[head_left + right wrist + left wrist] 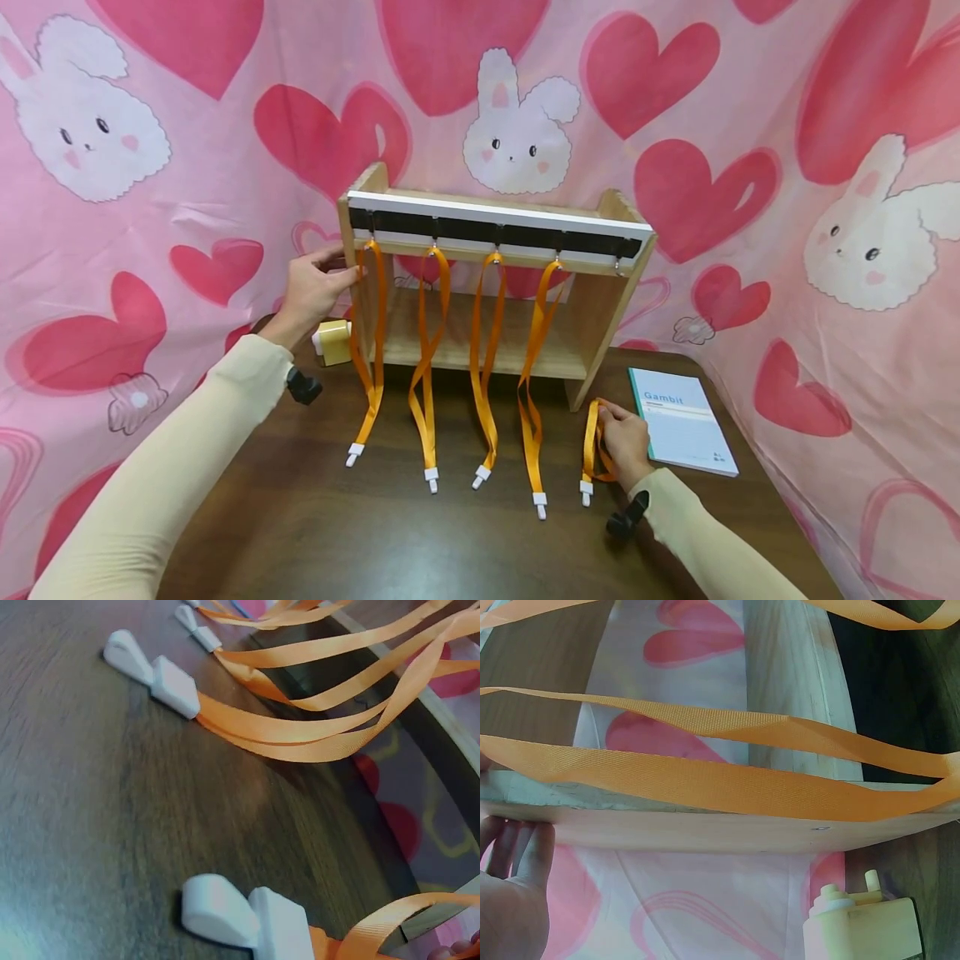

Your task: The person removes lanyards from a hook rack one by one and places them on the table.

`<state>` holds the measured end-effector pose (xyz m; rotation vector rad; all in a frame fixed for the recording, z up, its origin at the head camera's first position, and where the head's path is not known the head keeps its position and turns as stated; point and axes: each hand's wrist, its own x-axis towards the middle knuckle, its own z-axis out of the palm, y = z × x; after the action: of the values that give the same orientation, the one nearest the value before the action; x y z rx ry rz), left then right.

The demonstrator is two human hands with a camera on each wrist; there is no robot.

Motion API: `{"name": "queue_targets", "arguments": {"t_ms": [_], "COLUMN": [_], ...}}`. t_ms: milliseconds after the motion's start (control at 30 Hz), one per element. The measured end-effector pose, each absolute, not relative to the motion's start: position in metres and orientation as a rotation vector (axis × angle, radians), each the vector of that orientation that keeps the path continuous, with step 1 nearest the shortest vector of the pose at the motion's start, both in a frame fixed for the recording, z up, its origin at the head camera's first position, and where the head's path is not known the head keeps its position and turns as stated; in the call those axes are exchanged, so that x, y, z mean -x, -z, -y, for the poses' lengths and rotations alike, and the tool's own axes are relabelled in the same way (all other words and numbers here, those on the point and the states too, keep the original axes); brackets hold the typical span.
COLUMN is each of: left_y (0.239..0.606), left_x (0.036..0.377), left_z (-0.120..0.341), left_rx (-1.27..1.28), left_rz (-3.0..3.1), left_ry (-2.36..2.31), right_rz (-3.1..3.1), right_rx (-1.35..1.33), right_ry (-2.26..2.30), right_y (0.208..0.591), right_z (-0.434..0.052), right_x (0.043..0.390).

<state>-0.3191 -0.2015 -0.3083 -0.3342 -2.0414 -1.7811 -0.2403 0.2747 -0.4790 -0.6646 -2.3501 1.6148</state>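
Note:
A wooden rack (606, 308) with a black strip and a row of small metal hooks along its front stands on the table. My left hand (317, 285) grips the edge of its left side panel, thumb in front; in the left wrist view its fingers (534, 859) bend at that panel. Several orange lanyards (536, 342) with white clips hang from the hooks, and the rightmost hook (618, 265) carries nothing. To the right, low over the table, my right hand (626, 437) holds another orange lanyard (589, 442) by its loop, its white clip (281, 930) dangling near the tabletop.
A white notepad (686, 417) marked "Gambit" lies right of the rack. At the rack's left foot stands a yellow container (335, 342) with a white part. The brown table (420, 542) meets pink heart-patterned cloth (315, 125) behind and at the sides.

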Motion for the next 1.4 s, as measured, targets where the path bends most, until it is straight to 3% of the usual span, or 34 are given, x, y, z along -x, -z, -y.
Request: {"name": "queue_targets", "arguments": {"t_ms": [700,1400], "left_y": [0.306,0.308], "left_x": [0.319,0.319], "left_z": [0.202,0.203], "left_rx": [0.302,0.269], "left_rz": [2.077,2.119], "left_ry": [1.774,1.758], "right_rz": [2.230,1.957], "right_rx": [0.665,0.323], "right_ry": [-1.845,-1.874], "right_y": [0.471,0.416], "right_z": [-0.275,-0.279], "right_x": [0.244,0.238]}}
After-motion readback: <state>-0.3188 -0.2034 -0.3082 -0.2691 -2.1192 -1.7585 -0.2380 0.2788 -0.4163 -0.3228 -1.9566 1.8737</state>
